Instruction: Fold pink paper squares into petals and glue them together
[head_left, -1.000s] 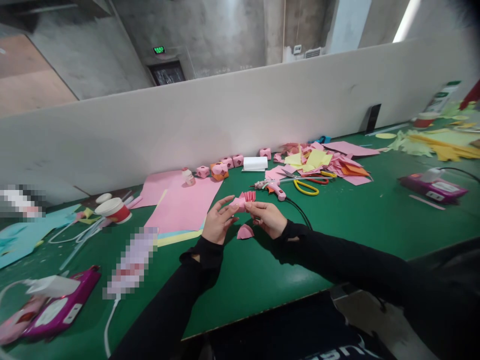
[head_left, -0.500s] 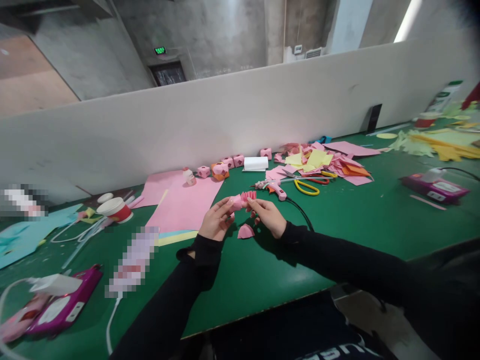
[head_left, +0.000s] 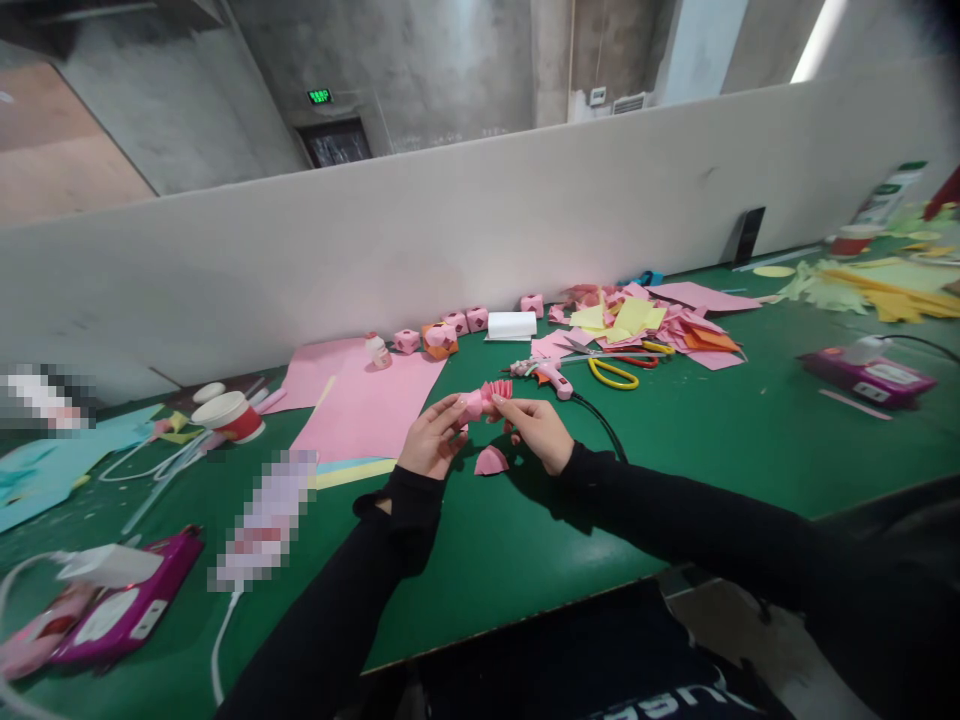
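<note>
Between my hands is a small pink folded-paper piece (head_left: 472, 407) with a pleated pink paper strip (head_left: 498, 388) against its right side. My left hand (head_left: 430, 440) is closed on the folded piece, thumb and fingers pinching it. The pleated strip is pinched by my right hand (head_left: 538, 428); whether the two parts are joined is hidden by my fingers. Just below, a pink rounded paper scrap (head_left: 491, 461) lies on the green table (head_left: 510, 570). A pink glue gun (head_left: 553, 377) rests behind my right hand, its black cord trailing right.
Yellow-handled scissors (head_left: 613, 374) lie beside a heap of pink and yellow paper scraps (head_left: 630, 318). Pink sheets (head_left: 375, 410), several pink paper cubes (head_left: 406, 342) and a white pad (head_left: 512, 326) sit toward the divider (head_left: 420, 240). Leftward are a paper cup (head_left: 231, 416) and a purple power strip (head_left: 124, 605).
Almost nothing differs. Both hands keep their hold on the pink paper parts in the same place, and the view has shifted very slightly.
</note>
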